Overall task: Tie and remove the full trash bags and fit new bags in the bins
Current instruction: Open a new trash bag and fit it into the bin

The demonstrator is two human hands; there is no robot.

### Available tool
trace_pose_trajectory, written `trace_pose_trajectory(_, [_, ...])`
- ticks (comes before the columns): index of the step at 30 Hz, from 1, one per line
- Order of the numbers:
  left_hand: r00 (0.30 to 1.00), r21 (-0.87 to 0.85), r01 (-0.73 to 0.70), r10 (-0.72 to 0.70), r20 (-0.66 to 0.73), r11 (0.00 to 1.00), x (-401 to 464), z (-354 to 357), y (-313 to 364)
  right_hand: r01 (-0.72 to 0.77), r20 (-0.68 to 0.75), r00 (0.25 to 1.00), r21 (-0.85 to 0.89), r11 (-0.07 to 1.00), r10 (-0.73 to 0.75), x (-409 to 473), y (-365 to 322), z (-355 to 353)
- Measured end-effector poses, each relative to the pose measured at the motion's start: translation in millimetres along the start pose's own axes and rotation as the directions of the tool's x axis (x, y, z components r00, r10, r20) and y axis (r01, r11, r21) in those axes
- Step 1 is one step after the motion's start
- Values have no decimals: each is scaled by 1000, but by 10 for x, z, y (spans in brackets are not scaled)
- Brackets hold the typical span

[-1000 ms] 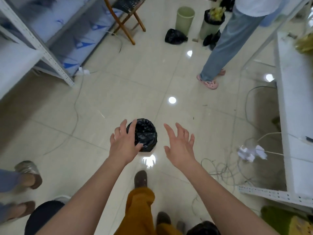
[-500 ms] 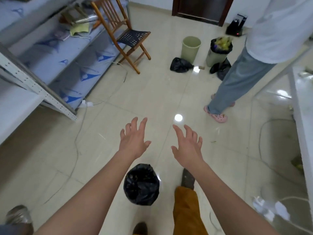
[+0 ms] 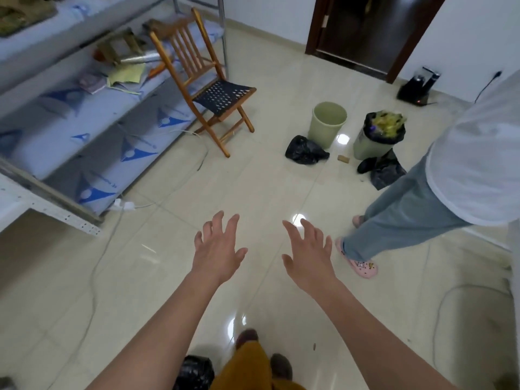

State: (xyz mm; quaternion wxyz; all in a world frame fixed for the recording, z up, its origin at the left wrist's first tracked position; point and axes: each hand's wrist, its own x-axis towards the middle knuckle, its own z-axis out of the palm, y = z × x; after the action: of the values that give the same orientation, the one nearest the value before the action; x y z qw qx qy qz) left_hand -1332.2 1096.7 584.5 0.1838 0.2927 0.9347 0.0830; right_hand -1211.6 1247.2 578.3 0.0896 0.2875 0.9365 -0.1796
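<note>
Both hands are held out over the floor with fingers spread, the left hand [image 3: 218, 250] and the right hand [image 3: 309, 254], and they hold nothing. Far ahead stand an empty green bin [image 3: 327, 121] and a full bin [image 3: 378, 139] lined with a black bag. A tied black bag [image 3: 305, 151] lies beside the empty bin.

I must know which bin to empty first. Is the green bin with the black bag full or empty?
Full. The bagged green bin is heaped with yellowish rubbish above its black bag's rim.
</note>
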Motion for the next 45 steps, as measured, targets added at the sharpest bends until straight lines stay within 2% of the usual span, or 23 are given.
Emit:
trace_pose_trajectory(6, [998, 17, 29, -30, 53, 999, 1353, -185, 15, 2, 79, 997, 23, 1000, -4, 1315, 33, -169])
trace_pose_trajectory(10, [996, 28, -77, 75, 53, 997, 2464, -488, 214, -121, 53, 992, 57, 991, 118, 2263, 158, -519])
trace_pose_trajectory(16, [984, 74, -170, 165, 68, 983, 3861, -1033, 634, -200, -6, 979, 125, 972, 202, 3344, 335, -1136])
trace_pose_trajectory(23, [952, 110, -301, 291, 96, 947, 5592, -1075, 1492, -361, -10, 930, 158, 919, 367, 4685, 1113, -1532])
trace_pose_trajectory(28, [942, 123, -322, 305, 138, 939, 6744, -1046, 2073, -403, 0, 913, 177, 898, 409, 5788, 1654, -1772])
trace_pose_trajectory(33, [943, 113, -321, 306, 133, 940, 7587, -1146, 2308, -434, 13, 899, 176, 884, 439, 6690, 1917, -2012])
trace_pose_trajectory(39, [930, 179, -351, 320, 179, 919, 8768, -851, 2321, -492, 16, 866, 208, 845, 500, 7768, 2211, -1796])
trace_pose_trajectory(45, [864, 207, -484, 427, 265, 851, 10017, 38, 2202, -640, 33, 754, 262, 722, 656, 8842, 2622, -885])
